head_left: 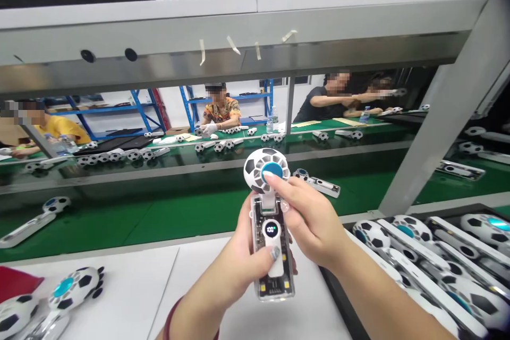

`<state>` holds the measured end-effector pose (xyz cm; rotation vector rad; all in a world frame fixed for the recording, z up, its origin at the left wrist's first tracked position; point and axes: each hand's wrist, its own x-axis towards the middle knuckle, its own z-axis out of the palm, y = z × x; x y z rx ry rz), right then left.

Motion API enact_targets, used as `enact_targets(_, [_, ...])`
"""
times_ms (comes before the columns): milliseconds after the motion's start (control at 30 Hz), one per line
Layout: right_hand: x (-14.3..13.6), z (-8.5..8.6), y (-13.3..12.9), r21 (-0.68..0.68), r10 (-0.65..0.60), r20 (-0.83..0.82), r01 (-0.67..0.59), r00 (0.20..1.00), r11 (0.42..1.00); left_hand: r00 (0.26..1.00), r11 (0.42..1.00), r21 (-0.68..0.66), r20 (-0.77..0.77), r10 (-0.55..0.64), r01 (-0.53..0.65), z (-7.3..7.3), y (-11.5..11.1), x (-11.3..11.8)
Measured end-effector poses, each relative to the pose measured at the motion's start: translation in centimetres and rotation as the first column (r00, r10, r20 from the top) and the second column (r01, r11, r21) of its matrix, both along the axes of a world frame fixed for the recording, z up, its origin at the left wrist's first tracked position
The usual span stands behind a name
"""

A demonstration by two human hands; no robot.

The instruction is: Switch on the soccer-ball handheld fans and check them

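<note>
A handheld fan [274,276] with a soccer-ball head and a clear body is held upright before me. My left hand [243,247] wraps round its body, the thumb lying on the white panel below a small round display that reads 100. My right hand [314,218] touches the fan head, its index fingertip on the blue centre disc and the thumb near the hinge. Whether my right hand also grips the head is partly hidden.
A black tray [338,297] of similar fans stands at right. More fans [77,287] lie on the white table at left. Behind runs a green conveyor belt [159,207] carrying several fans, under a metal shelf [239,16]. Several people sit across the belt.
</note>
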<state>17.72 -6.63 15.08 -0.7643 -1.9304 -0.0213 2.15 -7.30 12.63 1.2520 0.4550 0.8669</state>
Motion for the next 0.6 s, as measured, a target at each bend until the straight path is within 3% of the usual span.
enact_targets(200, [0.11, -0.16, -0.21, -0.119, -0.011, -0.031, 0.007, 0.999, 0.993, 0.999, 0.999, 0.003, -0.019, 0.036, -0.036, 0.10, -0.22, 0.37])
enact_targets(433, [0.41, 0.01, -0.13, -0.108, -0.025, -0.048, 0.020, 0.999, 0.994, 1.000, 0.999, -0.032, -0.019, -0.024, 0.023, 0.47, -0.26, 0.39])
enact_targets(500, [0.47, -0.15, 0.05, -0.192, -0.055, -0.085, 0.038, 0.995, 0.981, 0.996, 0.997, -0.038, -0.071, 0.063, -0.066, 0.67, -0.20, 0.34])
enact_targets(600, [0.80, -0.28, 0.46, -0.297, -0.180, -0.207, 0.114, 0.961, 0.948, 0.931, 0.978, 0.085, -0.302, 0.205, -0.188, 0.61, -0.24, 0.37])
